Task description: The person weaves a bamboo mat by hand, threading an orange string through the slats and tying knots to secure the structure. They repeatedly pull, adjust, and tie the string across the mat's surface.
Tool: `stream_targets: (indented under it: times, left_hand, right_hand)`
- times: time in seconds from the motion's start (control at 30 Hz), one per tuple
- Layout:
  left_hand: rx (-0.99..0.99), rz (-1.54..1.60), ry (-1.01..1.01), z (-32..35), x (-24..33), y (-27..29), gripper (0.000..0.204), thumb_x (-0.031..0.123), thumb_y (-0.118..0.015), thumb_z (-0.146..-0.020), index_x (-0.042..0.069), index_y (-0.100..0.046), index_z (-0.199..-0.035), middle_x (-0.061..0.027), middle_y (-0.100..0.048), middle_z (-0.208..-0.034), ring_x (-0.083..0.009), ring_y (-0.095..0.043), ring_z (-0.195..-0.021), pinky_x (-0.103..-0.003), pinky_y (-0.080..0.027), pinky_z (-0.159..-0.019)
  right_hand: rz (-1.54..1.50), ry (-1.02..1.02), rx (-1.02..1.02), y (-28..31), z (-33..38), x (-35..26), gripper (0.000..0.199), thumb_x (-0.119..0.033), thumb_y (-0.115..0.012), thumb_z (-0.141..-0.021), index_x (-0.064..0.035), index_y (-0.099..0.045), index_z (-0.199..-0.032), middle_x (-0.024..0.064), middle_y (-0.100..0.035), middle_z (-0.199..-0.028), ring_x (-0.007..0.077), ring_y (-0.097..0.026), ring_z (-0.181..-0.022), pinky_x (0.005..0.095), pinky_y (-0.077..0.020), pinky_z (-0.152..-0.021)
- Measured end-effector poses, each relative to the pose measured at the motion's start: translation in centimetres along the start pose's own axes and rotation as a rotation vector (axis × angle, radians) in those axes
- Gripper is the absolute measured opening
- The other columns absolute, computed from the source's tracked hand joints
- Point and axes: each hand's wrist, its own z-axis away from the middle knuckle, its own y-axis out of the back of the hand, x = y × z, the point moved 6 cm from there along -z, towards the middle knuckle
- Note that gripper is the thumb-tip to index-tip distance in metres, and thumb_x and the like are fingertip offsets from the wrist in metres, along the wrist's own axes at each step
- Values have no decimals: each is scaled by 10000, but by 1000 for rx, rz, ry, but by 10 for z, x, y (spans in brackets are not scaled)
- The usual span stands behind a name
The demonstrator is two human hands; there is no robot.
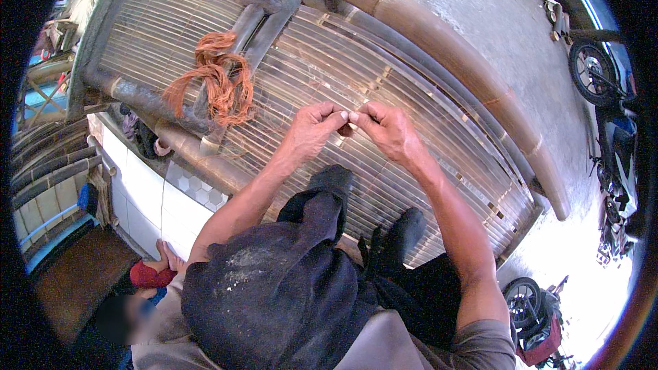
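- Held the left hand (310, 128) over the middle of the slatted bamboo tabletop (439, 157), thumb and forefinger pressed together.
- Held the right hand (392, 131) in a matching pinch just beside it, fingertips meeting or nearly meeting those of the left.
- Could not tell whether to count anything as caught between the tips: too small to make out.
- Saw the bundle of orange fibre (223, 92) lying in loose, tangled loops on the tabletop, left of both hands and slightly farther off, touching neither.
- Found part of it draped across dark bamboo crosspieces (271, 34), with fine strands scattered on the slats toward the left hand.
- Rested legs in dark cloth (274, 288) at the near side, between the forearms, hiding part of the tabletop.
- Saw a thick bamboo rail (459, 51) running along the far and right side.
- Noted a grey floor (473, 0) beyond the rail, one motorcycle wheel (592, 72) far right, a second wheel (523, 301) near right.
- Glimpsed another person's red garment (152, 275) at near left, beside a white surface (140, 181).
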Motion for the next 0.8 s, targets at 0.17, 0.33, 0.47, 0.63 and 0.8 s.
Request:
stream_targets:
  times: [0.17, 0.33, 0.47, 0.63, 0.8]
  left_hand:
    - [-49, 104, 81, 5, -3, -5, 208, 206, -632, -995, 23, -726, -1025, -13, -651, -740, -82, -586, -668, -251, -484, -612]
    - [-5, 82, 91, 8, -7, -3, 219, 230, -651, -989, 22, -714, -1015, 28, -574, -685, -43, -496, -584, -224, -417, -515]
    - [-42, 111, 111, 8, -9, -2, 230, 259, -654, -988, 38, -718, -1000, 52, -552, -683, -34, -443, -555, -221, -366, -486]
    - [9, 111, 129, 10, -9, 1, 246, 298, -661, -983, 63, -723, -947, 58, -523, -680, -29, -389, -522, -207, -325, -465]
    - [-6, -41, 14, 8, -4, 1, 222, 229, -642, -992, 21, -717, -1019, 45, -601, -766, -43, -489, -689, -245, -410, -606]
  right_hand:
    - [4, -9, 51, 4, -1, 5, 362, -362, -631, -985, -14, -694, -908, 151, -611, -682, 232, -562, -616, 420, -458, -589]
    - [-3, 4, 77, 3, 0, 6, 359, -357, -624, -990, -13, -691, -916, 153, -621, -700, 233, -572, -639, 414, -461, -612]
    - [-9, -28, 53, 1, 0, 8, 330, -335, -636, -996, -12, -695, -958, 82, -568, -684, 153, -517, -662, 357, -426, -597]
    - [-25, 138, 233, 19, 4, -3, 274, -248, -641, -995, -55, -676, -1187, 76, -640, -853, 166, -600, -770, 328, -497, -703]
    - [289, 529, 151, 11, 10, -24, 348, -161, -666, -954, -92, -660, -1295, 114, -693, -1086, 291, -691, -883, 394, -551, -791]
